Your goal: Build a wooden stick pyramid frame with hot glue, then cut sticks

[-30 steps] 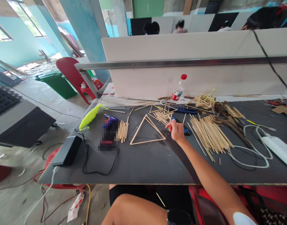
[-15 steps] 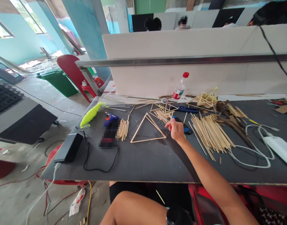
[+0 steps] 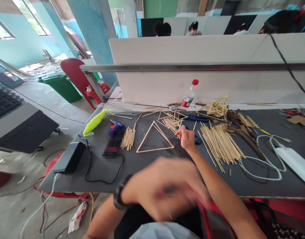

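My right hand (image 3: 186, 137) reaches over the dark table (image 3: 152, 172), its fingers pinched at the right corner of a triangle of thin wooden sticks (image 3: 154, 139). A blue-handled tool (image 3: 197, 140) lies just behind the hand. My left hand (image 3: 164, 187) is raised close to the camera at the table's near edge; it is smeared by motion, and a black watch sits on its wrist. A large loose pile of sticks (image 3: 220, 141) lies to the right of my right hand.
A blue glue gun (image 3: 115, 127), a short stick bundle (image 3: 129, 137), a black adapter (image 3: 70, 156) with cord and a yellow-green object (image 3: 94, 122) lie left. A bottle (image 3: 189, 95), stick frames (image 3: 217, 106), white power strip (image 3: 293, 160) and a partition (image 3: 217, 66) stand behind; people sit beyond.
My left hand has come up from below the table edge into view, blurred. My right hand stays at the triangle's corner with little movement.
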Tool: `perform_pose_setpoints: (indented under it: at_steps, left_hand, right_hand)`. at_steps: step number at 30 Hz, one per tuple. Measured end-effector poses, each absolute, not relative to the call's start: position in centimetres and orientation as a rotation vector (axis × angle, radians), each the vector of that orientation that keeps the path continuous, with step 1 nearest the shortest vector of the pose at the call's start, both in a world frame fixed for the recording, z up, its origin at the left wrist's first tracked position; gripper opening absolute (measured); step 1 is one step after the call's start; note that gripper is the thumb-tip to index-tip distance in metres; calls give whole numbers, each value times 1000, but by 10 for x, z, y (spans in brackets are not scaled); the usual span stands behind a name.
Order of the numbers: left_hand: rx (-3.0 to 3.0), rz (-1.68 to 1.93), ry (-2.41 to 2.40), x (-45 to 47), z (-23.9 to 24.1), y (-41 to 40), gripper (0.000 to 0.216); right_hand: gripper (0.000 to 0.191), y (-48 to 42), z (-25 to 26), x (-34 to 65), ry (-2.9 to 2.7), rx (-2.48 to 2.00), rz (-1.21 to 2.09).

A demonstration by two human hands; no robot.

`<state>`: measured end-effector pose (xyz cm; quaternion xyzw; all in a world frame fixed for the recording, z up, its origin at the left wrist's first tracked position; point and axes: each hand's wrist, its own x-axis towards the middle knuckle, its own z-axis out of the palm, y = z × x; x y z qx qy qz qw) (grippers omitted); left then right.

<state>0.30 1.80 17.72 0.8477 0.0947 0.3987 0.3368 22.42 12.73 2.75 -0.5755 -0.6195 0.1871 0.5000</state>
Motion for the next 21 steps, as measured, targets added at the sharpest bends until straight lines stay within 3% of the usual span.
perform_pose_setpoints:
  at_steps: [4, 7, 10, 12, 21]
  left_hand:
    - [1745, 1727, 1055, -61, 165, 107, 19]
    - [1769, 1187, 1640, -87, 130, 165, 22]
    - [1942, 632, 1698, -79, 89, 188, 27]
    - [2058, 454, 1736, -68, 71, 190, 27]
    - [2151, 431, 1607, -58, 50, 173, 30]
  right_hand:
    - [73, 128, 28, 223, -1539, -1482, 427]
    - [65, 131, 26, 223, -1668, -1553, 417]
    - [55, 135, 26, 225, -1810, -1581, 532]
    - [51, 136, 27, 227, -1865, -1571, 624]
    - [40, 136, 27, 226, -1906, -1722, 526]
